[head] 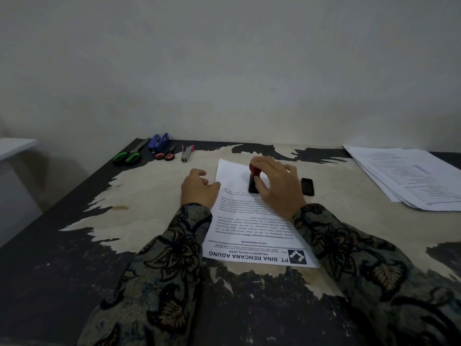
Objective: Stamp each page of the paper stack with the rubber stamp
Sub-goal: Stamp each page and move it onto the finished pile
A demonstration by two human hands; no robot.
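On the page [252, 221], right hand [277, 186] apparently presses rubber stamp [254, 181].

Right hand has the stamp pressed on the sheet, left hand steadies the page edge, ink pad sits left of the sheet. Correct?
Not quite. The ink pad sits to the right of the sheet, not the left; the head view shows it beside the right hand. The rest holds: that hand grips the stamp down on the page, and the left hand rests at the page edge.

right hand [277, 186] grips rubber stamp [254, 179] — on page [249, 221] | left hand [198, 187] steadies edge
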